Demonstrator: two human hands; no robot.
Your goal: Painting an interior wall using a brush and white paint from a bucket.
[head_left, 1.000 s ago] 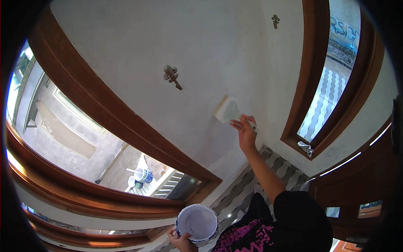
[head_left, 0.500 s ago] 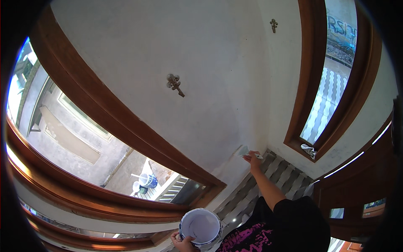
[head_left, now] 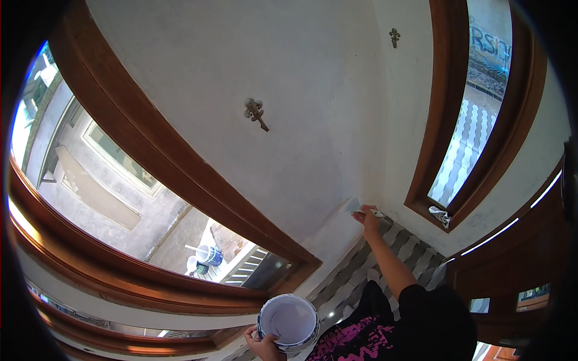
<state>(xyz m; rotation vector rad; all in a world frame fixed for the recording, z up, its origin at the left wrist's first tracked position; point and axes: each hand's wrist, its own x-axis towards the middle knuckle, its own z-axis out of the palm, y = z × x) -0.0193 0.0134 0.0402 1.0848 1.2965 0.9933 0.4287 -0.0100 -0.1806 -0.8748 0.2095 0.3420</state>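
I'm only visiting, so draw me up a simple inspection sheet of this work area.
Surface: pale wall with uneven shading; one metal ornament fixed to it.
Job's things: wide brush low by the wall, contact hard to tell; bucket, whitish inside.
Clutter: crumpled white item at the foot of the right window; blue-and-white bucket seen through the left window.
Grippers: bare hands; the right hand holds the brush by its handle, the left hand grips the bucket's rim.
Cables: nothing seen.
Surroundings: brown left window frame, brown right window frame, grey-and-white patterned floor.
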